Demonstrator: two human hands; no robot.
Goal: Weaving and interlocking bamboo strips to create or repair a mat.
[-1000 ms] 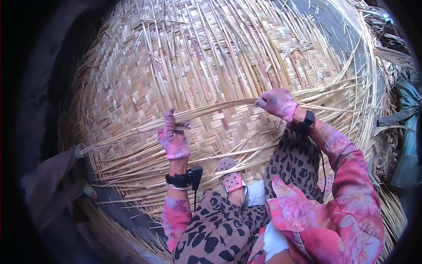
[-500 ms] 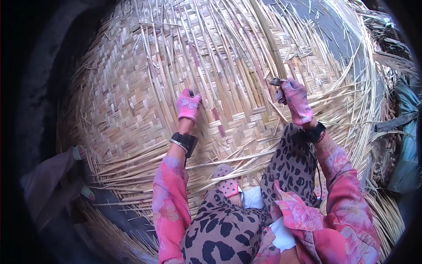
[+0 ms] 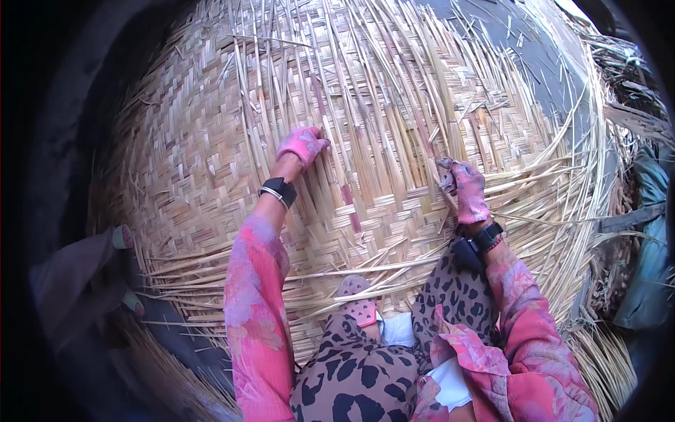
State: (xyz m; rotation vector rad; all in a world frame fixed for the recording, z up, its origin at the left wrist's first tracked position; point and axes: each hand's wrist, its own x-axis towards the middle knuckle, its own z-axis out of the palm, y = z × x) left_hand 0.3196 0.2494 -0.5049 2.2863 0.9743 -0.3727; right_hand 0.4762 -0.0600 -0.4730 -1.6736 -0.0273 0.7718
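Observation:
A large mat (image 3: 204, 169) of woven pale bamboo strips, a few of them purple, spreads out before me. My left hand (image 3: 304, 145), in a pink glove, is low over the mat's middle. Its fingers are closed in a pinch among the lengthwise strips, and what is between them cannot be made out. To the right, my right hand (image 3: 467, 188), in a worn, stained pink glove, is closed round the near end of a long bamboo strip (image 3: 450, 119). That strip runs away from me toward the far side. Many loose strip ends lie lengthwise between my hands.
Unwoven strip ends (image 3: 204, 281) fringe the near edge, beside my sandalled foot (image 3: 360, 309) on the mat. Another person's feet (image 3: 124, 238) are at the left edge. Split wood and a blue-green sheet (image 3: 643, 246) lie right. Grey floor (image 3: 534, 60) with scraps shows far right.
My left hand has reached farther away along the mat. My right hand has drawn back toward me and slightly left, still closed on the strip.

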